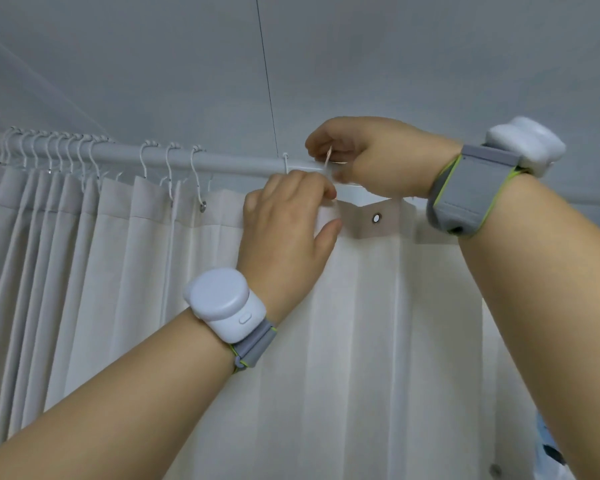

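Note:
A white shower curtain (361,323) hangs below a white rod (222,161) that runs from the upper left toward the centre. My left hand (288,230) pinches the curtain's top hem just under the rod. My right hand (371,157) is up at the rod and pinches a white curtain hook (327,157) between its fingertips. To the right of my left hand the hem folds over and shows a metal eyelet (377,218) with no hook in it. Both wrists wear white sensor units on grey straps.
Several white hooks (49,150) are bunched on the rod at the far left, where the curtain is gathered in pleats. Three more hooks (168,161) hang spaced along the rod. A thin dark line (267,74) crosses the grey ceiling above.

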The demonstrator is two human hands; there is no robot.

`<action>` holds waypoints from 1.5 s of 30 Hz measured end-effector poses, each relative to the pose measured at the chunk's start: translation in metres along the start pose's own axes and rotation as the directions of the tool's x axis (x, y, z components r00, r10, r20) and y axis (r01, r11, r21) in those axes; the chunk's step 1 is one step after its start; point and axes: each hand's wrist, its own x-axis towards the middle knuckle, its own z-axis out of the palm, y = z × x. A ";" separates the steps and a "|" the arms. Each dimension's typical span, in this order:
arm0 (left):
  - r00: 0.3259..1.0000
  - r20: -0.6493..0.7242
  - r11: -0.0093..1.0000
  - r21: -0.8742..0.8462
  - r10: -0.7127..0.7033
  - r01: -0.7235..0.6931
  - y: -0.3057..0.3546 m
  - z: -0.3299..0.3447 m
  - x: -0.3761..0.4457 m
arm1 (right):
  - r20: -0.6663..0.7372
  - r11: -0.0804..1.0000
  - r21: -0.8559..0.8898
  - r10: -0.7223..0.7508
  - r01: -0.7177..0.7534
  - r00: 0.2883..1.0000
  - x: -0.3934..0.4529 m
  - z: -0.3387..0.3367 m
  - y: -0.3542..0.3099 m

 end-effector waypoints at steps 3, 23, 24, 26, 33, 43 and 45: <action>1.000 0.013 0.999 0.044 -0.020 0.019 0.001 0.004 0.004 | -0.054 0.971 0.237 -0.002 0.014 0.999 -0.003 -0.004 0.007; 0.999 0.013 0.936 0.350 -0.046 0.039 -0.044 -0.011 0.013 | -0.252 0.986 0.165 0.032 0.010 0.967 0.024 0.008 0.017; 0.999 0.015 0.929 0.369 -0.040 0.032 -0.046 -0.012 0.012 | -0.253 0.984 0.179 0.033 0.013 0.967 0.025 0.009 0.016; 1.000 0.021 0.922 0.386 -0.014 0.005 -0.049 -0.014 0.012 | -0.256 0.976 0.216 0.042 0.015 0.966 0.026 0.012 0.014; 0.990 0.140 0.930 0.367 -0.028 -0.026 -0.043 -0.028 0.017 | -0.247 0.987 0.155 0.076 -0.038 0.966 0.034 0.018 0.003; 0.968 0.249 0.935 0.344 -0.006 -0.083 -0.028 -0.032 0.040 | -0.097 0.964 0.243 0.136 -0.109 0.986 0.027 0.003 0.002; 0.957 0.290 0.961 0.270 -0.017 -0.064 -0.024 -0.031 0.045 | -0.099 0.971 0.221 0.111 -0.087 0.989 0.028 0.004 0.004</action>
